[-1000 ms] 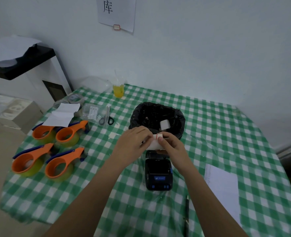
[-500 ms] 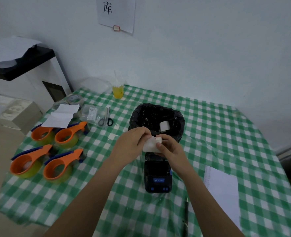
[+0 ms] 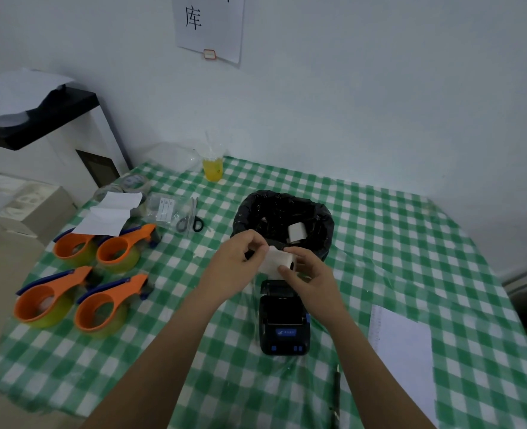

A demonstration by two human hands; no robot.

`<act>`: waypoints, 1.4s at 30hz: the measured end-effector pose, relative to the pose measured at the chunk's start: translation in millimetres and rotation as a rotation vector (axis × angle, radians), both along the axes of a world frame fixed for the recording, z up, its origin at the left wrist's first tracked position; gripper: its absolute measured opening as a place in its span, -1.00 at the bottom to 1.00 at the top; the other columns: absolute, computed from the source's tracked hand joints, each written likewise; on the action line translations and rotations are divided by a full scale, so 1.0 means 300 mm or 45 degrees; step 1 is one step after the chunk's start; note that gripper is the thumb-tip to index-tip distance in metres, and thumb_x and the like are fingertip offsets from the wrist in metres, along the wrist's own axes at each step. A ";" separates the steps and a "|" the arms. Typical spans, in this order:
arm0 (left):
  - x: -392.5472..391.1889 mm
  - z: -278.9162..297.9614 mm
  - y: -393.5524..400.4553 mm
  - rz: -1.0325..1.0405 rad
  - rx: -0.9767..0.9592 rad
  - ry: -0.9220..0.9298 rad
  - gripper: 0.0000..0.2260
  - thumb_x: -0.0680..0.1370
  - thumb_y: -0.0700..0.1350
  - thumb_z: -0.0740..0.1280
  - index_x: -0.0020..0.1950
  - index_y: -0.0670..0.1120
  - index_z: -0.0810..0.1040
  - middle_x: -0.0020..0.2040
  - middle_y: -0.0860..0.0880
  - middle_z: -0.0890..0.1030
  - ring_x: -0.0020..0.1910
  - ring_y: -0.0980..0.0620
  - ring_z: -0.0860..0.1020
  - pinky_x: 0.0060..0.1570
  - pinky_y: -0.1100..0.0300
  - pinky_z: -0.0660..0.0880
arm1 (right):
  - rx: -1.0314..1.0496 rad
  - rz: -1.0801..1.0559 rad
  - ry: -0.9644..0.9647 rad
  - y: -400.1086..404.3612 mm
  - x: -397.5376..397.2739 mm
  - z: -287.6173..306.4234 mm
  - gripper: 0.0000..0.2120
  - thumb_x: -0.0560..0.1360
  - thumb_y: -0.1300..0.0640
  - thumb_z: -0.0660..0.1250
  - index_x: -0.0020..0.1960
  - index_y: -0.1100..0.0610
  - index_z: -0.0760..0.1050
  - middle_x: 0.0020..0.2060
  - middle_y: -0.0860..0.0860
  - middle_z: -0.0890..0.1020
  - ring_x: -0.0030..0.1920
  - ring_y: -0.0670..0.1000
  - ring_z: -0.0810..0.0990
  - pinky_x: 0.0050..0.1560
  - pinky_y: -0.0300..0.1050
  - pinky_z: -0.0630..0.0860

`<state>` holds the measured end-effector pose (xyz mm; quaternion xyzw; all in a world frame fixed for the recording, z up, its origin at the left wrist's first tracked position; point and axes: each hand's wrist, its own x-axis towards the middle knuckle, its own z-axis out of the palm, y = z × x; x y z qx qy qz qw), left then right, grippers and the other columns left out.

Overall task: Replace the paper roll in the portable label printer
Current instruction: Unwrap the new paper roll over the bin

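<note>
A white paper roll point(image 3: 274, 262) is held in the air just above the back of the black label printer point(image 3: 283, 317), which lies on the green checked tablecloth with its blue-button front toward me. My right hand point(image 3: 310, 274) grips the roll from its right end, where the dark core shows. My left hand point(image 3: 240, 258) pinches the roll's upper left edge. Another white roll point(image 3: 296, 232) lies inside the black bin point(image 3: 249, 212) behind my hands.
Several orange tape dispensers point(image 3: 79, 286) sit at the left. Scissors point(image 3: 191, 222), plastic bags and white paper point(image 3: 107, 213) lie behind them. A cup of yellow drink point(image 3: 213, 168) stands near the wall. A white notepad point(image 3: 404, 348) and a pen point(image 3: 336, 394) lie at the right.
The roll has been turned in my hands so its cored end faces me. My left fingers have shifted to its upper left edge.
</note>
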<state>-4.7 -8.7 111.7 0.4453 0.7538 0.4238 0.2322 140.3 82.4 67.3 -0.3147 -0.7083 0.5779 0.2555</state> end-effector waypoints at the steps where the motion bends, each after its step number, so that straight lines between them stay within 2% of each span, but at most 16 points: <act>1: -0.001 0.000 0.001 0.009 -0.009 -0.022 -0.92 0.55 -0.08 0.24 -0.12 -0.01 0.51 -0.05 0.02 0.61 0.00 0.08 0.54 0.01 0.21 0.48 | 0.027 -0.007 -0.004 -0.001 0.001 -0.001 -0.76 0.46 0.15 0.39 0.11 -0.01 0.52 0.01 0.07 0.63 -0.05 -0.05 0.63 -0.09 -0.25 0.59; 5: -0.014 -0.005 0.007 -0.019 -0.044 -0.044 -0.89 0.55 -0.10 0.24 -0.06 -0.06 0.55 0.00 -0.02 0.61 0.04 0.05 0.54 0.09 0.15 0.48 | 0.218 -0.022 -0.084 0.011 0.004 -0.009 -0.70 0.44 0.10 0.40 0.15 -0.06 0.49 0.08 -0.07 0.60 0.03 -0.09 0.60 -0.03 -0.33 0.56; 8: -0.018 -0.003 0.003 0.011 0.014 -0.101 -0.84 0.58 -0.12 0.19 0.00 -0.04 0.57 0.07 0.03 0.58 0.07 0.12 0.50 0.00 0.33 0.40 | 0.446 -0.023 -0.124 0.020 0.007 -0.013 -0.66 0.44 0.06 0.40 0.20 -0.03 0.47 0.07 -0.29 0.49 0.10 -0.12 0.55 0.08 -0.18 0.57; 10: -0.017 0.004 0.005 0.081 0.069 -0.197 -0.81 0.60 -0.09 0.14 0.07 0.00 0.54 0.10 0.07 0.54 0.09 0.15 0.48 -0.05 0.38 0.36 | 0.492 -0.055 -0.089 0.026 0.009 -0.018 -0.65 0.43 0.10 0.40 0.20 -0.02 0.46 0.09 -0.23 0.50 0.13 -0.08 0.54 0.12 -0.08 0.56; 12: -0.024 0.001 0.015 0.116 0.069 -0.257 -0.77 0.60 -0.03 0.12 0.17 0.02 0.50 0.17 0.06 0.52 0.18 0.12 0.47 0.03 0.36 0.38 | 0.477 -0.079 -0.043 0.032 0.008 -0.021 -0.63 0.43 0.16 0.41 0.20 -0.03 0.45 0.15 -0.10 0.52 0.17 -0.03 0.54 0.15 -0.05 0.56; 15: -0.034 0.002 0.036 0.056 -0.025 -0.416 -0.68 0.59 0.08 0.10 0.31 0.08 0.41 0.28 0.06 0.48 0.25 0.09 0.46 0.21 0.16 0.43 | 0.365 -0.048 0.012 0.033 0.002 -0.001 -0.60 0.44 0.24 0.39 0.20 -0.09 0.42 0.17 -0.01 0.54 0.19 -0.05 0.54 0.15 -0.17 0.56; 18: -0.033 0.018 0.055 -0.057 -0.083 -0.712 -0.64 0.58 0.12 0.09 0.37 0.13 0.34 0.33 0.02 0.45 0.21 0.03 0.51 0.17 0.14 0.50 | 0.265 -0.004 0.076 0.035 -0.003 0.026 -0.62 0.47 0.28 0.35 0.19 -0.07 0.41 0.16 0.05 0.55 0.18 -0.07 0.55 0.13 -0.23 0.56; 21: -0.036 0.028 0.066 -0.123 -0.119 -0.806 -0.68 0.59 0.11 0.11 0.33 0.18 0.39 0.29 -0.02 0.51 0.18 -0.05 0.57 0.23 -0.04 0.51 | 0.273 0.038 0.094 0.040 -0.006 0.035 -0.64 0.48 0.29 0.32 0.21 -0.01 0.42 0.21 0.04 0.51 0.21 -0.04 0.53 0.16 -0.06 0.57; 23: -0.037 0.031 0.071 -0.148 -0.116 -0.833 -0.73 0.59 0.06 0.14 0.27 0.18 0.45 0.22 -0.06 0.56 0.12 -0.06 0.62 0.19 -0.06 0.53 | 0.261 0.045 0.098 0.046 -0.006 0.038 -0.65 0.49 0.29 0.31 0.22 0.01 0.42 0.23 0.04 0.50 0.23 -0.01 0.53 0.17 0.01 0.57; 29: -0.047 0.032 0.078 -0.147 0.000 -0.930 -0.76 0.56 -0.13 0.24 0.19 0.08 0.53 0.07 -0.08 0.62 0.01 -0.01 0.65 0.06 0.09 0.61 | 0.174 0.091 0.138 0.057 -0.006 0.065 -0.65 0.51 0.32 0.26 0.25 0.08 0.40 0.27 0.08 0.48 0.26 -0.02 0.51 0.23 0.06 0.53; 31: -0.047 0.032 0.078 -0.124 0.051 -0.930 -0.76 0.55 -0.17 0.25 0.18 0.05 0.53 0.01 -0.05 0.63 -0.05 0.07 0.66 -0.02 0.21 0.63 | 0.212 0.130 0.116 0.071 0.002 0.072 -0.62 0.50 0.29 0.26 0.28 0.07 0.40 0.34 0.02 0.42 0.36 -0.05 0.41 0.34 0.06 0.43; 33: -0.048 0.031 0.079 -0.100 0.074 -0.898 -0.75 0.55 -0.17 0.27 0.20 0.03 0.52 0.01 -0.05 0.63 -0.03 0.08 0.64 -0.05 0.28 0.63 | 0.323 0.119 0.057 0.083 0.005 0.079 -0.58 0.45 0.17 0.24 0.30 0.03 0.41 0.39 -0.03 0.38 0.43 -0.07 0.29 0.42 0.03 0.31; 35: -0.050 0.031 0.078 -0.079 0.088 -0.841 -0.73 0.54 -0.16 0.28 0.23 0.01 0.51 0.04 -0.05 0.62 0.02 0.05 0.62 -0.02 0.29 0.62 | 0.485 -0.016 0.017 0.088 -0.006 0.096 -0.61 0.43 0.06 0.21 0.25 0.04 0.47 0.31 -0.03 0.45 0.37 -0.08 0.35 0.38 -0.03 0.33; 37: -0.048 0.033 0.076 -0.061 0.106 -0.781 -0.71 0.54 -0.16 0.29 0.25 0.00 0.49 0.02 -0.01 0.61 0.03 0.06 0.61 0.01 0.28 0.61 | 0.772 -0.181 -0.009 0.086 -0.028 0.114 -0.71 0.46 0.02 0.23 0.12 0.10 0.57 0.12 0.02 0.56 0.18 -0.05 0.47 0.23 -0.06 0.44; 39: -0.043 0.035 0.074 -0.043 0.129 -0.749 -0.71 0.54 -0.16 0.29 0.25 0.01 0.50 0.01 0.01 0.61 0.04 0.07 0.60 0.05 0.22 0.60 | 0.997 -0.230 -0.023 0.084 -0.053 0.118 -0.77 0.47 0.05 0.28 0.01 0.14 0.61 -0.05 0.05 0.60 0.01 0.02 0.51 0.09 -0.13 0.44; 42: -0.040 0.041 0.074 -0.016 0.151 -0.687 -0.73 0.53 -0.16 0.31 0.22 0.03 0.51 0.05 -0.02 0.59 0.04 0.05 0.60 0.10 0.15 0.59 | 1.111 -0.237 -0.087 0.079 -0.068 0.107 -0.82 0.47 0.08 0.32 -0.04 0.15 0.62 -0.12 0.06 0.62 -0.07 0.08 0.53 0.02 -0.28 0.38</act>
